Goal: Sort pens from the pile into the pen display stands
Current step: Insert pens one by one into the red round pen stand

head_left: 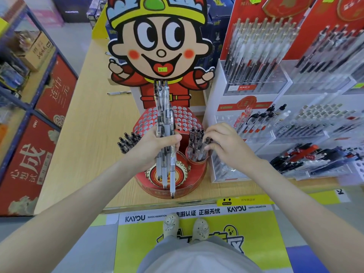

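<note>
Pen bundle (164, 115): mid part hidden by left hand (155, 148) wrapped round it; clear/grey barrels, tips pointing near. Right hand (226, 144) pinches black-capped pen (207, 140) in red stand's cup (198, 167), just right of bundle. Far-right acrylic racks (285, 75) blurred.

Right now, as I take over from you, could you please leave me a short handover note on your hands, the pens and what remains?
Left hand: grips a bundle of pens, tips toward the body.
Right hand: fingers pinch the top of a pen standing in the red cup.
Done: the cup holds a cluster of pens; another cluster stands at the left of the round stand.
Left: seat this pen, then sort the bundle; many holes in the stand are unfilled.
</note>
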